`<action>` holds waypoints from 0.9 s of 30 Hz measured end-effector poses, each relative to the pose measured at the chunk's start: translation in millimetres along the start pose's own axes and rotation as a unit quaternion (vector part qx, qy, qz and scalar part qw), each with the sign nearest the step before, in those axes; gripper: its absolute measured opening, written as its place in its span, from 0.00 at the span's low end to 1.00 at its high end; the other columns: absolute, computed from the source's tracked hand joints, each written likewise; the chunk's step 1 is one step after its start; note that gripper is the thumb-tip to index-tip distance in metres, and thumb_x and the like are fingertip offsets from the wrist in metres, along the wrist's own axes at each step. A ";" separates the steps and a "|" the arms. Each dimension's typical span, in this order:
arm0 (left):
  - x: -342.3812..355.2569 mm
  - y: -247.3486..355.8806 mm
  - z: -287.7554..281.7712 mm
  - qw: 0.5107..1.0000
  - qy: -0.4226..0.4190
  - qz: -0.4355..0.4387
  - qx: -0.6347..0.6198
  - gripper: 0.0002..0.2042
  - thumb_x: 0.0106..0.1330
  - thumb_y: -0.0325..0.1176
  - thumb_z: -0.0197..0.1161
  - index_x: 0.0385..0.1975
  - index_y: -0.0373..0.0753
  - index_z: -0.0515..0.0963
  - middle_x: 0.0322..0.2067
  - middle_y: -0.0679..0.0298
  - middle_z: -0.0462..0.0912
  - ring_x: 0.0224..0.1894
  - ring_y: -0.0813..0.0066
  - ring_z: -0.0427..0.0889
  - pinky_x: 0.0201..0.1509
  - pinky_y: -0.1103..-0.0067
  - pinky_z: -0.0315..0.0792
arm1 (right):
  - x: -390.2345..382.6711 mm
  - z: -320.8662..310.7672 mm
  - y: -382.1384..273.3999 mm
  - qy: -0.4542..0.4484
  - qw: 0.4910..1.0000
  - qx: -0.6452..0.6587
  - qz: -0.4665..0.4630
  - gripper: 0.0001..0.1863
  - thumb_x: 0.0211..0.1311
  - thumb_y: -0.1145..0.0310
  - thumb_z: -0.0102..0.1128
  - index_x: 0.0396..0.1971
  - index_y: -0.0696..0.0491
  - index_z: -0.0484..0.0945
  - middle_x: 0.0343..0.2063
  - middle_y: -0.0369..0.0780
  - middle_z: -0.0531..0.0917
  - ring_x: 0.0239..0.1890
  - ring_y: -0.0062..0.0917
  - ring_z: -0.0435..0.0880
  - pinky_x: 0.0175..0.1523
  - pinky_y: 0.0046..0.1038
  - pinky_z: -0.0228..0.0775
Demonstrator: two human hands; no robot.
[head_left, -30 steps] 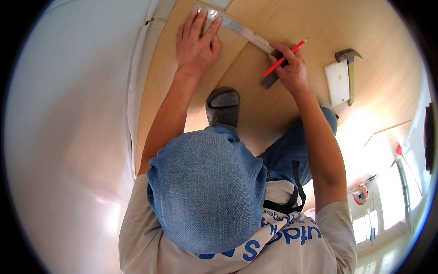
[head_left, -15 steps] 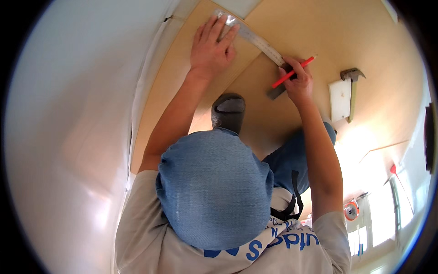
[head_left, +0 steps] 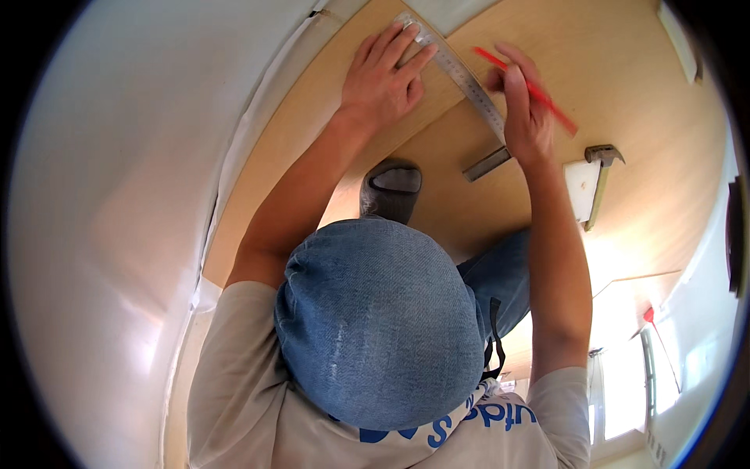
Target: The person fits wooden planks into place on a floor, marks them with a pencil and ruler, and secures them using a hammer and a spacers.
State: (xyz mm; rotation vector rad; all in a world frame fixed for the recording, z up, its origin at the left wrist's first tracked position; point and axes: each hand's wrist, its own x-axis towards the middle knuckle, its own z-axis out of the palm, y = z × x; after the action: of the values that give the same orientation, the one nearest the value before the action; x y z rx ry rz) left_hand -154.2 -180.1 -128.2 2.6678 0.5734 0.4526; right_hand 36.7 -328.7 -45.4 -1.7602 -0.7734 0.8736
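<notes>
My left hand (head_left: 381, 78) lies with fingers spread, the tips pressing on the far end of a metal try square (head_left: 469, 84). Its thin marked blade runs diagonally over a tan wooden board (head_left: 312, 117) and across the seam to the darker panel; the thick dark stock (head_left: 487, 164) lies at the near end. My right hand (head_left: 529, 117) is raised beside the square, gripping a red pencil (head_left: 547, 105), which is blurred by motion. The pencil slants across the fingers; which end is the tip cannot be made out.
A hammer (head_left: 600, 180) lies on the right beside a white rectangular piece (head_left: 579, 190). A white wall (head_left: 117, 195) rises along the left edge of the board. My dark-shod foot (head_left: 392, 187) rests on the panel below the square. Windows (head_left: 625, 391) show at the lower right.
My right hand has let go of the square's stock and lifted away to its right, turning the pencil. My left hand stays on the blade. The view has shifted slightly.
</notes>
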 end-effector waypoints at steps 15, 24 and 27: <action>3.6 0.2 -5.9 1.000 -0.016 -0.003 0.010 0.24 0.60 0.34 0.64 0.59 0.55 0.84 0.67 0.63 0.75 0.71 0.58 0.72 0.70 0.59 0.68 | 129.7 67.8 -17.5 -0.089 0.968 -0.232 -0.025 0.14 0.70 0.61 0.60 0.36 0.59 0.81 0.30 0.51 0.87 0.36 0.47 0.88 0.43 0.44 0.79; -1.7 -1.9 -9.3 1.000 -0.019 -0.015 0.010 0.23 0.60 0.33 0.64 0.58 0.55 0.85 0.67 0.63 0.75 0.71 0.59 0.71 0.73 0.59 0.67 | 133.4 75.7 -26.1 -0.116 0.973 -0.199 0.001 0.12 0.69 0.64 0.63 0.36 0.59 0.80 0.26 0.48 0.85 0.30 0.41 0.86 0.37 0.40 0.77; 1.4 -1.7 -12.5 1.000 -0.022 -0.015 0.009 0.23 0.59 0.34 0.64 0.57 0.55 0.85 0.67 0.63 0.75 0.71 0.58 0.71 0.73 0.59 0.66 | 132.3 79.8 -20.7 -0.135 0.970 -0.203 -0.022 0.09 0.69 0.67 0.63 0.34 0.58 0.79 0.24 0.47 0.84 0.27 0.36 0.84 0.35 0.37 0.76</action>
State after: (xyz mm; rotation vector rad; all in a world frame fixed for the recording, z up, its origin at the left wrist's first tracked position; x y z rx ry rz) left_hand -158.3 -174.4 -117.6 2.6753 0.6064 0.3824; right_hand 38.9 -175.5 -73.8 -1.9889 -1.2358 0.9890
